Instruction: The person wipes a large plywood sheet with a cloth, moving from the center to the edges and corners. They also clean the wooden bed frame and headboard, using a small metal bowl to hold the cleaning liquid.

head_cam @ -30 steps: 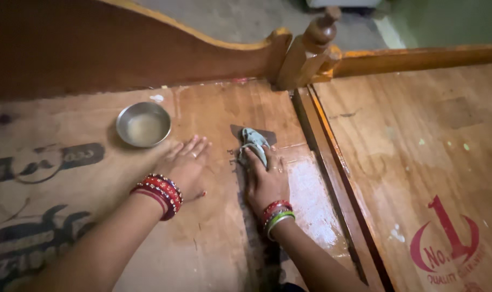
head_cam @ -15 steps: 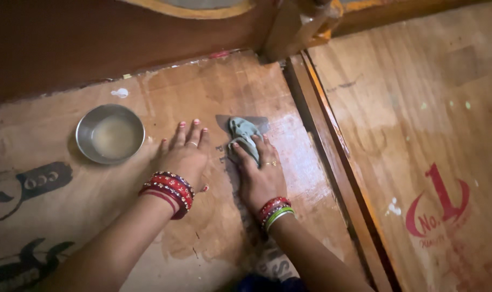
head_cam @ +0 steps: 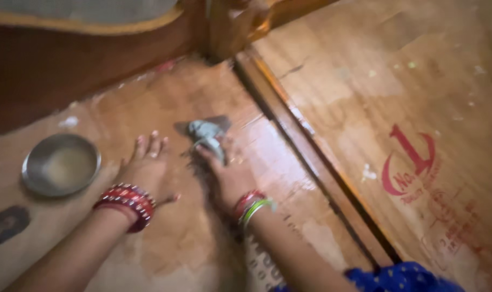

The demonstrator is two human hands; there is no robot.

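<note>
My right hand (head_cam: pixel 224 173) presses a small grey-green cloth (head_cam: pixel 207 132) flat against the brown plywood board (head_cam: pixel 164 238), fingers on top of the cloth. A wet, shiny patch (head_cam: pixel 267 162) spreads to the right of it. My left hand (head_cam: pixel 146 165) lies flat on the board with fingers spread, holding nothing. Red bangles ring my left wrist; red and green ones my right. A round steel bowl (head_cam: pixel 61 164) with pale liquid sits to the left of my left hand. The picture is motion-blurred.
A dark wooden headboard (head_cam: pixel 56 75) with a post (head_cam: pixel 229 27) rises at the top. A dark rail (head_cam: pixel 311 157) runs diagonally between this board and a second plywood board (head_cam: pixel 419 97) with a red printed mark. Blue cloth (head_cam: pixel 403 278) shows at the bottom right.
The view has swung right and tilted, so everything shifts left in the picture. My right hand stays on the cloth and my left hand stays flat on the board.
</note>
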